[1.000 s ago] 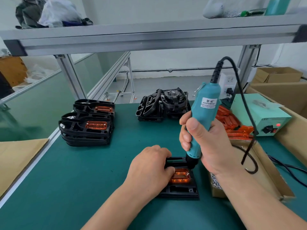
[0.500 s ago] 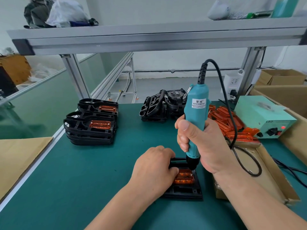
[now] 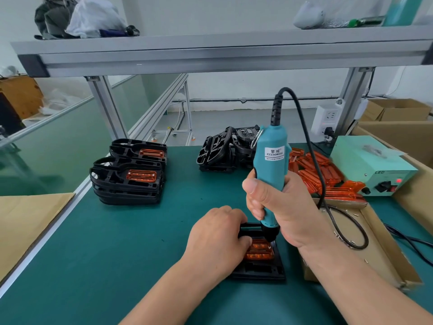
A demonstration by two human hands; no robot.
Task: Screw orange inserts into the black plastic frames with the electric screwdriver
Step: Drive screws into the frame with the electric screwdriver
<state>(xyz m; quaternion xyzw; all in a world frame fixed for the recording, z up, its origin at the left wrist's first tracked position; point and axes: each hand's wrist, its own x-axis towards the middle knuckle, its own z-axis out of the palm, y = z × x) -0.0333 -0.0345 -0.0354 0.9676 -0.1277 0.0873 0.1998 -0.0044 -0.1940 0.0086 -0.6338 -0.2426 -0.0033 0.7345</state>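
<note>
A black plastic frame (image 3: 262,270) lies flat on the green mat in front of me, with an orange insert (image 3: 260,253) seated in it. My left hand (image 3: 218,238) lies over the frame's left side, fingers curled round its far edge. My right hand (image 3: 276,202) grips the teal electric screwdriver (image 3: 270,165) upright, its black tip down on the insert's far right corner. The bit itself is hidden by the nose of the tool.
Two stacks of frames with orange inserts (image 3: 127,177) stand at the left. A heap of bare black frames (image 3: 225,151) sits at the back, loose orange inserts (image 3: 323,174) beside it. A teal power unit (image 3: 375,165) and a cardboard screw tray (image 3: 356,242) are on the right.
The screwdriver has tilted from leaning right to nearly upright over the same corner of the insert. My left hand keeps its hold on the frame.
</note>
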